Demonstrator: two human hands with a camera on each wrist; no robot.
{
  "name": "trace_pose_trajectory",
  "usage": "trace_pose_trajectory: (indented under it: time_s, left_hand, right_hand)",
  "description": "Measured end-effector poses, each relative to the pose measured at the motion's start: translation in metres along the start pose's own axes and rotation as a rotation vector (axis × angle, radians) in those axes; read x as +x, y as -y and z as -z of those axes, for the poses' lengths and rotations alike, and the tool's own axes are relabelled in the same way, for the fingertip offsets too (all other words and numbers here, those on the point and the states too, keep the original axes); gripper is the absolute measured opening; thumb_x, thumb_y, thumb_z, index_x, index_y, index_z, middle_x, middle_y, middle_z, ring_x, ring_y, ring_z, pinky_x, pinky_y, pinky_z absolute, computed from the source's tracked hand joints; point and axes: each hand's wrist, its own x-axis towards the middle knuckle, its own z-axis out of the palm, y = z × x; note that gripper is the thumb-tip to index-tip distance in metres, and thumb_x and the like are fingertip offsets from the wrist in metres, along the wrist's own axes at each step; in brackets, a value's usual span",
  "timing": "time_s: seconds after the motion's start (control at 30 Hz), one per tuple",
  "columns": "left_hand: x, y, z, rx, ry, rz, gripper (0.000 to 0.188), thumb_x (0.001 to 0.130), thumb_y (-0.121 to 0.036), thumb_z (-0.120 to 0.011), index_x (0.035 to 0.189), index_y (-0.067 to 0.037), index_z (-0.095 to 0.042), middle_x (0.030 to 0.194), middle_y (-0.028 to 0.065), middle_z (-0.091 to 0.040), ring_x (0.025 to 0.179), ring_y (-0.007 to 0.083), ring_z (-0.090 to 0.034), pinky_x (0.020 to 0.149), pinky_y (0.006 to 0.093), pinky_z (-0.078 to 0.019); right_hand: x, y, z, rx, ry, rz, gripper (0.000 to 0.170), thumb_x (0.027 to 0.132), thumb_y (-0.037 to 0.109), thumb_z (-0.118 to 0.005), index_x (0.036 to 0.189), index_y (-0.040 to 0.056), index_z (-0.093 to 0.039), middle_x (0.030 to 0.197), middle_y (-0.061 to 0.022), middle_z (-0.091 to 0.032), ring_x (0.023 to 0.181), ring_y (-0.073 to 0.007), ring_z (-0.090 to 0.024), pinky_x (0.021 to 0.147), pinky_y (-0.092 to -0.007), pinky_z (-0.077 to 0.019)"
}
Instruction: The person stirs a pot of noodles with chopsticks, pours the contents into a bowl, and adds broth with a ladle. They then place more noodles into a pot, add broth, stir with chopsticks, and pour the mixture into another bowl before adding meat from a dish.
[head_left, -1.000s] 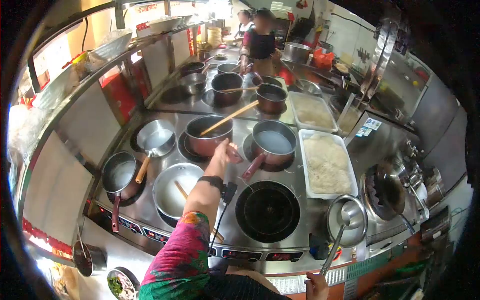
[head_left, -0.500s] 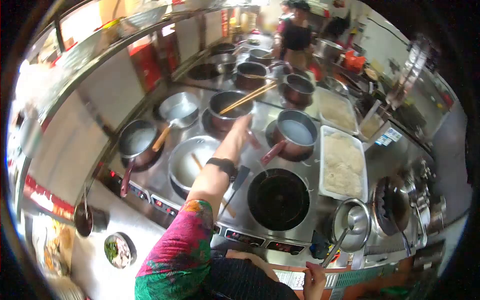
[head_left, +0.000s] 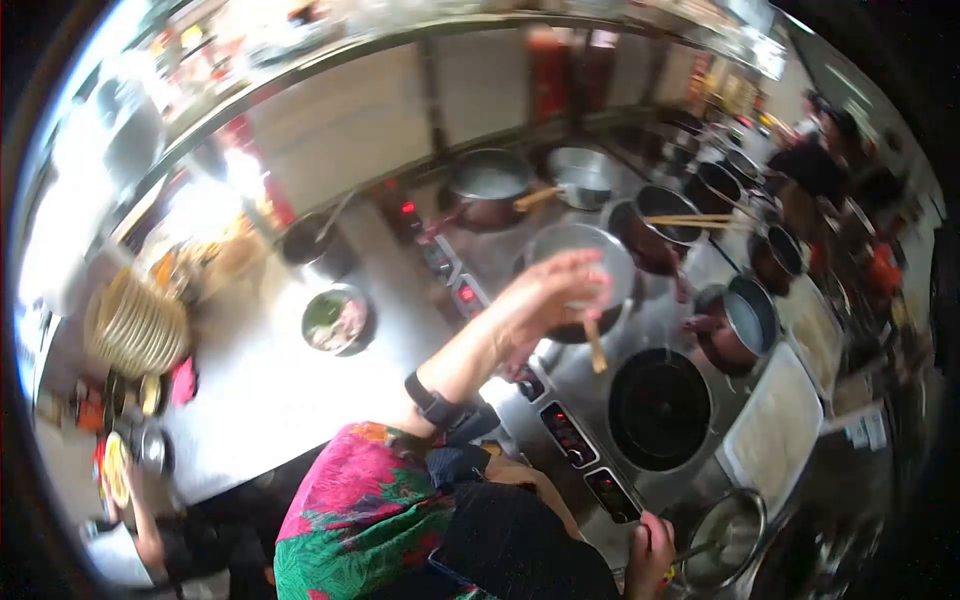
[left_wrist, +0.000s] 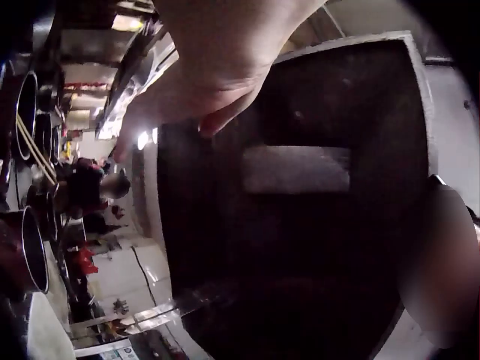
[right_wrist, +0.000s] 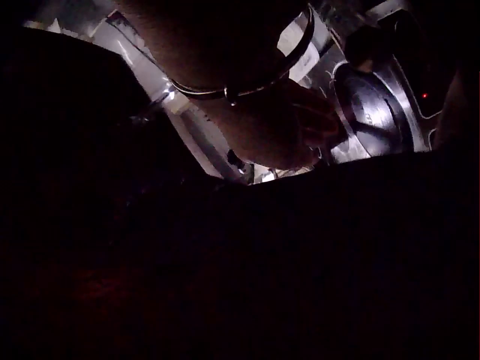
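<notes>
One ladle (head_left: 697, 552): dips into the round pot (head_left: 742, 530) at your right.
Right grip (head_left: 650, 552): your fingers curl around its handle.
Left grip (head_left: 562, 288): raised, fingers loosely extended, holding nothing, before your wide pan (head_left: 560, 240).

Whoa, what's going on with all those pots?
Someone in a pink and green sleeve is at a stovetop. Their left hand reaches out near a wide metal pan, holding nothing that I can see. Their right hand looks to be gripping a ladle, which reaches toward a round metal bowl. Farther back, chopsticks lie across a dark red pot.
</notes>
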Motion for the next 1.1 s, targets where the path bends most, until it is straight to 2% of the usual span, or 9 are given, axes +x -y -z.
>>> trace_pose_trajectory:
  time_s: [0.1, 0.3, 0.47, 0.73, 0.8, 0.87, 0.93, 1.0, 1.1]
  left_hand:
    - [-0.071, 0.027, 0.039, -0.078, -0.126, 0.076, 0.042, 0.088, -0.022, -0.054, 0.123, -0.007, -0.037, 0.099, 0.0066, -0.058, 0.087, 0.0175, -0.058, 0.08, 0.0302, -0.0477]
    - [-0.206, 0.077, 0.1, -0.044, -0.595, 0.214, 0.034, 0.088, -0.014, -0.051, 0.119, -0.004, -0.042, 0.098, 0.0082, -0.057, 0.086, 0.0177, -0.058, 0.079, 0.0309, -0.0485]
    - [-0.282, 0.097, 0.145, -0.077, -0.845, 0.145, 0.034, 0.087, -0.016, -0.052, 0.119, -0.005, -0.045, 0.098, 0.0087, -0.057, 0.083, 0.0187, -0.059, 0.073, 0.0317, -0.0512]
    - [-0.345, 0.1, 0.221, 0.44, -0.95, 0.066, 0.035, 0.087, -0.017, -0.052, 0.118, -0.001, -0.047, 0.089, 0.0069, -0.06, 0.079, 0.0124, -0.058, 0.066, 0.0257, -0.0483]
    - [-0.367, 0.093, 0.229, 0.402, -1.039, 0.002, 0.033, 0.084, -0.019, -0.055, 0.112, -0.002, -0.053, 0.084, 0.0086, -0.061, 0.071, 0.0148, -0.057, 0.066, 0.0273, -0.0462]
    - [-0.392, 0.082, 0.234, 0.673, -1.218, -0.034, 0.033, 0.083, -0.021, -0.056, 0.11, -0.002, -0.054, 0.085, 0.0114, -0.062, 0.071, 0.0203, -0.058, 0.067, 0.03, -0.0465]
    - [-0.417, 0.073, 0.239, 0.764, -1.337, 0.002, 0.031, 0.081, -0.019, -0.056, 0.106, -0.001, -0.056, 0.087, 0.0153, -0.06, 0.076, 0.0284, -0.057, 0.072, 0.0357, -0.0458]
    - [-0.443, 0.083, 0.254, 1.269, -1.453, -0.1, 0.03, 0.079, -0.017, -0.055, 0.105, -0.002, -0.055, 0.089, 0.0169, -0.058, 0.085, 0.033, -0.054, 0.078, 0.0397, -0.0435]
    - [-0.467, 0.082, 0.254, 1.289, -1.418, -0.087, 0.033, 0.078, -0.015, -0.055, 0.108, -0.003, -0.051, 0.096, 0.0158, -0.053, 0.094, 0.0319, -0.05, 0.082, 0.0399, -0.0417]
  right_hand:
    - [0.002, -0.014, -0.008, -0.027, 0.129, 0.072, 0.019, 0.084, 0.009, -0.054, 0.1, 0.0008, -0.06, 0.093, -0.017, -0.058, 0.085, -0.0326, -0.056, 0.075, -0.0372, -0.045]
    - [0.018, 0.017, -0.028, 0.012, 0.271, 0.266, 0.018, 0.083, 0.003, -0.054, 0.099, -0.0021, -0.06, 0.089, -0.0169, -0.059, 0.08, -0.0311, -0.057, 0.073, -0.035, -0.0461]
    - [0.023, 0.047, -0.046, -0.01, 0.35, 0.339, 0.018, 0.083, 0.005, -0.053, 0.099, -0.0022, -0.06, 0.09, -0.0173, -0.059, 0.083, -0.0317, -0.057, 0.075, -0.0364, -0.0452]
    - [0.035, 0.122, -0.121, 0.023, 0.521, 0.464, 0.019, 0.083, 0.007, -0.053, 0.098, -0.0012, -0.061, 0.092, -0.0169, -0.06, 0.086, -0.0306, -0.057, 0.077, -0.0345, -0.0457]
    - [0.036, 0.16, -0.139, -0.016, 0.622, 0.441, 0.019, 0.082, 0.006, -0.053, 0.097, -0.0009, -0.061, 0.092, -0.0167, -0.06, 0.085, -0.0306, -0.057, 0.076, -0.0342, -0.0461]
    - [0.038, 0.175, -0.162, 0.011, 0.676, 0.507, 0.019, 0.082, 0.006, -0.053, 0.098, -0.0017, -0.061, 0.092, -0.0157, -0.06, 0.084, -0.029, -0.058, 0.076, -0.0339, -0.0465]
    - [0.04, 0.194, -0.181, 0.071, 0.788, 0.466, 0.019, 0.083, 0.003, -0.053, 0.098, -0.0025, -0.061, 0.093, -0.0145, -0.061, 0.083, -0.0249, -0.058, 0.074, -0.0312, -0.0469]
    - [0.044, 0.215, -0.194, 0.113, 0.883, 0.493, 0.019, 0.081, -0.003, -0.052, 0.098, -0.0034, -0.061, 0.09, -0.0133, -0.06, 0.078, -0.0198, -0.058, 0.071, -0.0282, -0.0468]
    - [0.059, 0.224, -0.21, 0.287, 1.082, 0.31, 0.016, 0.079, -0.007, -0.051, 0.092, -0.0038, -0.061, 0.086, -0.0126, -0.059, 0.076, -0.0195, -0.058, 0.069, -0.028, -0.0466]
